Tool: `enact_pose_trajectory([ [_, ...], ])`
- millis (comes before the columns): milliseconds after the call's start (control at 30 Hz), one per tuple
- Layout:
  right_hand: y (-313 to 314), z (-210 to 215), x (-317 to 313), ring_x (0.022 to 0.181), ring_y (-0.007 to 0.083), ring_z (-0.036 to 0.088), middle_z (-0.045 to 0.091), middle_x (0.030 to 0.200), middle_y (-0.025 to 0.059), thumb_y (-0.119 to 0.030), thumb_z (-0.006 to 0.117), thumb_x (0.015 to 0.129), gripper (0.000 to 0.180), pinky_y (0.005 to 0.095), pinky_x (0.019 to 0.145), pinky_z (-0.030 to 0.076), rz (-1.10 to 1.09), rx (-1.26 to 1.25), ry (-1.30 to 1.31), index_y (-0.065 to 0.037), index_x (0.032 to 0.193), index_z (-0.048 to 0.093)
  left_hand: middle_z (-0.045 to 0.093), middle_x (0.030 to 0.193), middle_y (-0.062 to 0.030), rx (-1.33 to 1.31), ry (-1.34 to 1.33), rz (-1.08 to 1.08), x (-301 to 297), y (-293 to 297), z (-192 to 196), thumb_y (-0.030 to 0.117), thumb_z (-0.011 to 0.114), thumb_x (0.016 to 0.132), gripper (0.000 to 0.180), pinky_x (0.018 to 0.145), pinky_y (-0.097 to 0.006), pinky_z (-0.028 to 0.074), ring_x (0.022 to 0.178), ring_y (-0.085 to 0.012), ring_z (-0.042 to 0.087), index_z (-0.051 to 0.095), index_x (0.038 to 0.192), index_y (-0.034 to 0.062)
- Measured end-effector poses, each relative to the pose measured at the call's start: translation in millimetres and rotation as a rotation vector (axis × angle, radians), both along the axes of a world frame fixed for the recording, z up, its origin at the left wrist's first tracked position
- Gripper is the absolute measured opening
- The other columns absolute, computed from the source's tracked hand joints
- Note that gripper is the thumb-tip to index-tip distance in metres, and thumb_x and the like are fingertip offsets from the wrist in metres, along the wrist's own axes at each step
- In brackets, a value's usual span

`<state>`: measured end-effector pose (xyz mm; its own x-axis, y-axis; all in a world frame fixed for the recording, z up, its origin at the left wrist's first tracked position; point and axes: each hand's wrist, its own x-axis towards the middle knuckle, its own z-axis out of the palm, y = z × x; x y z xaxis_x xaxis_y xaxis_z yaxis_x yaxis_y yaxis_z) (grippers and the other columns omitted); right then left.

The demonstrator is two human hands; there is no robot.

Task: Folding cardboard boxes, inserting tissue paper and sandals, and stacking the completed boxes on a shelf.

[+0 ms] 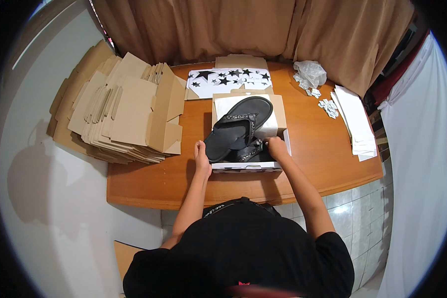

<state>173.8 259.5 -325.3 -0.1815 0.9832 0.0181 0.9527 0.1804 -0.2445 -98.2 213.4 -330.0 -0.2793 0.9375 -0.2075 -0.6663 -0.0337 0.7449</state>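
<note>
A white-and-black cardboard shoe box [248, 167] stands open in front of me on the table. One black flip-flop sandal [257, 107] with a studded strap lies slantwise across it, its lower left end reaching the box's left side. My left hand [201, 159] grips that end, fingers upright against its edge. Lower in the box sits the second black sandal [251, 152], partly covered by the first. Closed at its strap, beside the box's right wall, is my right hand [277, 148]; its fingertips are partly hidden. White paper [227, 105] shows behind the sandals.
Folded brown cardboard boxes [129, 109] are stacked at the left. Behind the box lies a flat star-printed cardboard [228, 79]. A clear plastic bag [310, 74], small white packets [329, 108] and white paper sheets [355, 121] lie on the right of the wooden table [328, 164].
</note>
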Motion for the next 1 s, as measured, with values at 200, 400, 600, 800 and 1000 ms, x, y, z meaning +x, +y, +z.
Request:
enact_pose_trajectory([
  [200,3.4,24.3,-11.1,0.080,0.0338,0.062,0.064,0.081,0.0176,0.000,0.048,0.076,0.023,0.0405,0.070,0.048,0.004,0.105,0.349,-0.003,0.092,0.064,0.051,0.085,0.0016,-0.015,0.025,-0.002,-0.1,-0.5,8.9,0.029,0.045,0.094,0.020,0.076,-0.025,0.043,0.081,-0.0084,0.050,0.047,0.089,0.0105],
  [400,16.9,36.2,-3.1,0.067,0.0196,0.060,0.062,0.086,0.0119,-0.012,0.048,0.087,0.023,0.0296,0.060,0.049,-0.201,-0.003,1.152,-0.001,0.105,0.056,0.047,0.081,0.0039,0.068,0.087,-0.052,-10.0,4.7,15.2,0.028,0.046,0.094,0.020,0.074,-0.022,0.039,0.077,-0.0062,0.046,0.046,0.085,0.0103],
  [600,11.5,67.7,3.3,0.072,0.0112,0.056,0.058,0.094,0.0071,-0.018,0.052,0.089,0.031,0.0243,0.059,0.048,-0.048,0.201,1.235,0.002,0.112,0.051,0.045,0.080,0.0046,0.170,0.255,-0.178,-27.5,13.9,28.2,0.025,0.046,0.094,0.019,0.074,-0.019,0.035,0.076,-0.0050,0.042,0.047,0.083,0.0093],
  [800,-9.9,87.3,32.9,0.074,0.0132,0.055,0.060,0.085,0.0064,-0.014,0.051,0.088,0.024,0.0252,0.069,0.044,-0.288,0.285,1.398,0.005,0.101,0.057,0.055,0.106,-0.0031,0.217,0.537,-0.239,-12.8,22.2,33.9,0.020,0.038,0.095,0.026,0.088,-0.025,0.037,0.098,-0.0114,0.049,0.052,0.110,0.0037],
  [1000,-34.9,75.4,36.1,0.073,0.0173,0.056,0.062,0.081,0.0111,-0.012,0.050,0.086,0.023,0.0297,0.068,0.044,-0.456,0.508,1.057,0.007,0.095,0.058,0.030,0.140,-0.0129,0.180,1.074,-0.274,-1.3,17.6,8.2,-0.001,0.050,0.080,0.045,0.106,-0.035,0.022,0.130,-0.0275,0.028,0.044,0.124,0.0028],
])
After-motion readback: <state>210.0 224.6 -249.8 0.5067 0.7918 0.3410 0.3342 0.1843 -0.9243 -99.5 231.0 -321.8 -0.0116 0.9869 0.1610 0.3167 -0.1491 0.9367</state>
